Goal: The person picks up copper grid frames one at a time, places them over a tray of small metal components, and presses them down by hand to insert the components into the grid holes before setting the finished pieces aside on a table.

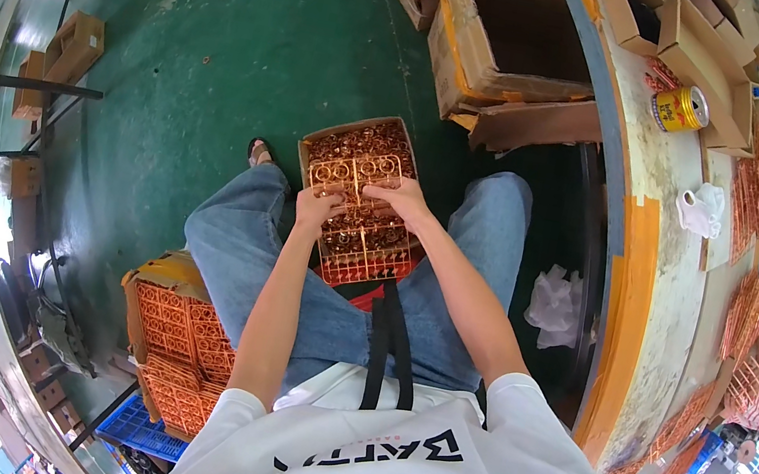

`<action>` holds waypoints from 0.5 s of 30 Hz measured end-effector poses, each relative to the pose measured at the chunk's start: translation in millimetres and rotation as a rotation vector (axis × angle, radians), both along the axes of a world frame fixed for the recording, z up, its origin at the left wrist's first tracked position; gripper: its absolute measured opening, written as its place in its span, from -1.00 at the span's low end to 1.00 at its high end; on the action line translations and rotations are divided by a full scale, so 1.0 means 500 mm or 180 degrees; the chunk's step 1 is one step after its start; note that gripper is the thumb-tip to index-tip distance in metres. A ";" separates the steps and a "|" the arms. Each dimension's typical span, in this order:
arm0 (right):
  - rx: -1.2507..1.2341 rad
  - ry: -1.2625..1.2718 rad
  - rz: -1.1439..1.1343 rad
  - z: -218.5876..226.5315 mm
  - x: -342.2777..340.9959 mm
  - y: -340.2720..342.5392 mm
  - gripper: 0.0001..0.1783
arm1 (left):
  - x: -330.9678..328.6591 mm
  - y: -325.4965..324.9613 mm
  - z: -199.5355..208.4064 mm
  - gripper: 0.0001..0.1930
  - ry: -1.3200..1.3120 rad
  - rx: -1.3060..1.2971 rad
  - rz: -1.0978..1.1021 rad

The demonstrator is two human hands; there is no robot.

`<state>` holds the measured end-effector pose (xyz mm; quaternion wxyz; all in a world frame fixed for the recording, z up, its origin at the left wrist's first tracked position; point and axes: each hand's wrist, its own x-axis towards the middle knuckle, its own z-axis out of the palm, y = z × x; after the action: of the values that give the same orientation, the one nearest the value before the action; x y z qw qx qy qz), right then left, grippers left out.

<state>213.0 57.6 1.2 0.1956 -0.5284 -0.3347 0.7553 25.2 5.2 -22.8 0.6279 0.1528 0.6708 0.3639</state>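
Note:
A shiny copper-coloured frame of moulded rings (357,169) lies across my two hands, above an open cardboard box (312,140) between my knees. My left hand (318,207) is closed on the frame's left side, fingers bent over it. At the opposite side my right hand (397,200) grips the same frame, its fingers reaching in toward the middle bars. Loose copper-coloured rings (356,140) fill the far part of the box. Below my hands, more latticed frame (364,257) shows at the box's near end; whether it joins the held one I cannot tell.
At my left, a carton of stacked orange-copper frames (180,334) stands on a blue crate (143,429). A workbench (625,311) runs along my right, with a yellow can (680,109) and more frames. Large empty cartons (512,32) sit ahead, and a plastic bag (555,309) lies beneath the bench.

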 end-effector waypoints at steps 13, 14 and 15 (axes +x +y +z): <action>-0.0431 -0.0014 0.0362 -0.051 0.009 0.001 -0.68 | -0.027 0.016 0.074 -0.66 -0.0374 0.0590 0.0055; -0.0075 -0.0272 0.0617 -0.048 0.011 0.001 -0.61 | -0.030 0.011 0.066 -0.69 -0.0437 0.0565 0.0101; 0.0282 -0.0534 0.0858 -0.047 0.016 0.000 -0.52 | -0.033 0.009 0.060 -0.73 -0.0506 0.0539 0.0136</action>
<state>221.1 57.7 -22.1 0.0871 -0.5308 -0.4508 0.7124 8.6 9.9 7.0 0.6561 0.1617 0.5888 0.4435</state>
